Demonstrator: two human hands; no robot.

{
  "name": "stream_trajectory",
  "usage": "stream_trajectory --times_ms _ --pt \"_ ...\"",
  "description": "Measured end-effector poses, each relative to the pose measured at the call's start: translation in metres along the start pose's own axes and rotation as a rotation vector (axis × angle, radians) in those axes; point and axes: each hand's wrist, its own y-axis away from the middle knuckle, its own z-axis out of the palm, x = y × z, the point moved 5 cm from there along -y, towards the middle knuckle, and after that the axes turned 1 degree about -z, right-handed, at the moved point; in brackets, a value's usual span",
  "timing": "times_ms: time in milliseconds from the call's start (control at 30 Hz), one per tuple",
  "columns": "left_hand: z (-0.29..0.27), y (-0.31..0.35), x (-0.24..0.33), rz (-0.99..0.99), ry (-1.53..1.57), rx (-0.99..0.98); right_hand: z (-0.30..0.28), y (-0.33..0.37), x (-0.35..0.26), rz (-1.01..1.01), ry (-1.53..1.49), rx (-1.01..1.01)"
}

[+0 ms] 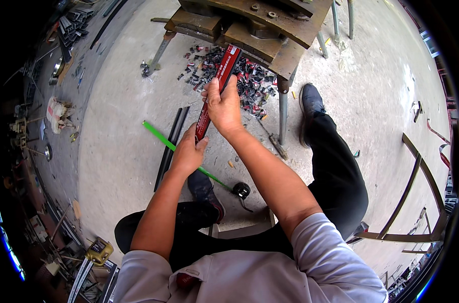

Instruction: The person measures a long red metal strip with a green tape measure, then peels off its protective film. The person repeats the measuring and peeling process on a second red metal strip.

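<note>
Both my hands hold a dark bar faced with red printed film [226,64], slanting up and away in front of me. My left hand [188,154] is closed round its near, lower end. Higher up, my right hand [224,108] grips it near the middle, thumb along the side. The bar's far tip overlaps the edge of a worn metal machine bench [285,63]; whether they touch, I cannot tell. Below my left hand a tape measure [242,190] lies on the floor, its green blade [158,134] pulled out. Two dark strips [170,151] lie beside that blade.
A heap of small black and red offcuts [252,86] covers the floor under the bench. The bench leg [283,116] stands near my right shoe [312,103]. A metal frame [398,202] is at the right. Metal profiles [73,25] and a yellow tool [99,251] are at the left.
</note>
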Motion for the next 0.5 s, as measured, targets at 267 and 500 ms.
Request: stream_trajectory --times_ms 267,500 --pt "-0.0039 -0.0007 0.0060 -0.035 0.041 -0.024 -0.0027 0.0019 -0.0046 0.010 0.020 0.008" --pt "-0.0060 -0.0023 0.0038 -0.053 -0.040 0.000 0.0012 -0.0016 0.0036 0.026 -0.114 -0.003"
